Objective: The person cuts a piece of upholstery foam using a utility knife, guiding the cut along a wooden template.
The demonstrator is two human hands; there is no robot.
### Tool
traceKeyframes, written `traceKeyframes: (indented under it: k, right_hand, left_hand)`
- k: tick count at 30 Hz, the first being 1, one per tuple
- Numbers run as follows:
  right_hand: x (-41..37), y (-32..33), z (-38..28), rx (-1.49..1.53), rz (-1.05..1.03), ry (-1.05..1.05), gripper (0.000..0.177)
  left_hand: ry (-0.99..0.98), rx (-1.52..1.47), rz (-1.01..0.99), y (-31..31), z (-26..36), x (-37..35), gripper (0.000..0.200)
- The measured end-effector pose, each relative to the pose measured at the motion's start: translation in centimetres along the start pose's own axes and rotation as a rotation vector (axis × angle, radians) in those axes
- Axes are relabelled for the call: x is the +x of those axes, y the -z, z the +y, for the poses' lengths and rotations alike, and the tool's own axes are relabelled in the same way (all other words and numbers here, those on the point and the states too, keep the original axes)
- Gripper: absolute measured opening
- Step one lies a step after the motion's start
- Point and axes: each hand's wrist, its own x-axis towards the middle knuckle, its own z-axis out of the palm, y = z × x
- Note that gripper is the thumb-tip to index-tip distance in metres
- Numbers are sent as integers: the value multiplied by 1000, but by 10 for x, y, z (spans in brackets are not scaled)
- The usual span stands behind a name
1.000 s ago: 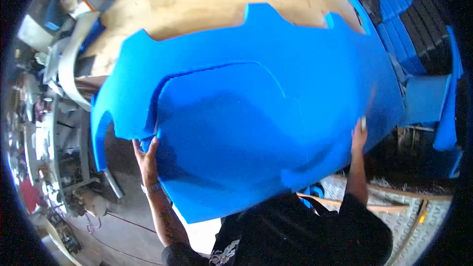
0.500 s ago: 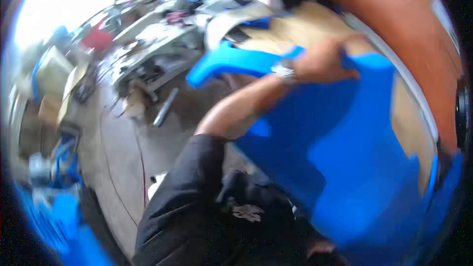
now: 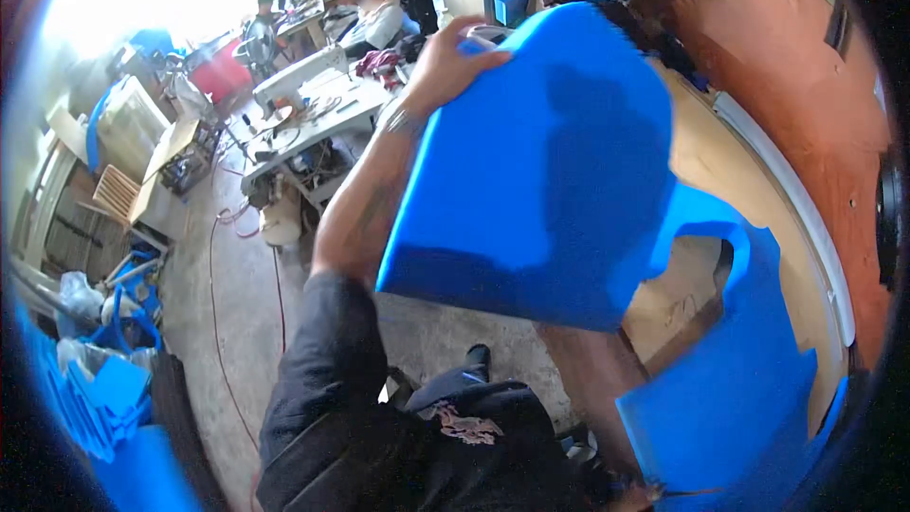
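Note:
My left hand (image 3: pixel 451 68) grips the far left edge of a blue foam sheet piece (image 3: pixel 531 161), thumb on top. The piece is raised and tilted above the worktable, with a shadow across its face. A larger cut blue foam sheet (image 3: pixel 730 370), with a curved opening in it, lies on the table to the right and below. Only a small part of my right hand (image 3: pixel 637 495) shows at the bottom edge, by the sheet's near corner. It looks closed, with a thin dark thing beside it that I cannot make out.
The wooden worktable (image 3: pixel 806 256) has a pale curved strip (image 3: pixel 791 204) along its far side. An orange-brown panel (image 3: pixel 796 66) rises at right. Sewing tables (image 3: pixel 313 133) and people are at the back. Blue foam scraps (image 3: pixel 95 389) lie left; red cables (image 3: pixel 278 294) cross the floor.
My left hand has moved left and up with the blue foam piece, which now stands clear of the larger sheet. My view has steadied, and more of the tabletop shows.

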Motion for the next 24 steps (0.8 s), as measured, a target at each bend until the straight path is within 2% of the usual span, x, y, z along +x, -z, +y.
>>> traceKeyframes:
  k: [1,2,4,6,7,9,12,14,15,16,18,19,20,22,24]
  right_hand:
    - [7,7,-12,-186,48,12,63]
    - [18,13,-23,-333,112,47,67]
    - [46,21,-37,-647,262,117,74]
    - [78,23,-50,-886,408,228,82]
    - [101,25,-56,-1011,497,298,86]
    - [146,18,-75,-947,497,374,87]
    - [199,9,-167,-673,437,476,89]
    - [226,0,-245,-479,374,576,90]
    - [234,-3,-286,-388,334,631,91]
    - [241,-4,-329,-308,290,692,92]
    - [248,-10,-413,26,69,826,91]
    - [249,-14,-455,186,-71,884,91]
    - [246,-20,-501,332,-225,948,91]
    - [227,-38,-596,573,-593,1073,91]
    - [180,-61,-689,690,-987,1198,90]
  left_hand:
    - [-93,122,136,20,-27,-14,70]
    - [-102,-39,146,40,-61,-25,63]
    - [140,-261,184,86,-64,-63,56]
    - [62,-232,310,120,-86,-87,54]
    - [86,-194,334,135,-88,-97,53]
    - [154,-171,393,159,-80,-114,51]
    - [176,56,496,188,-111,-148,51]
    - [267,72,549,196,-131,-184,52]
    - [312,-18,587,194,-132,-203,50]
    - [368,-74,634,191,-128,-220,50]
    - [469,-166,726,188,-109,-250,50]
    - [343,-73,753,182,-106,-255,46]
    - [432,-182,760,180,-87,-261,44]
    - [266,-12,753,180,-43,-261,42]
    - [140,54,781,179,0,-267,43]
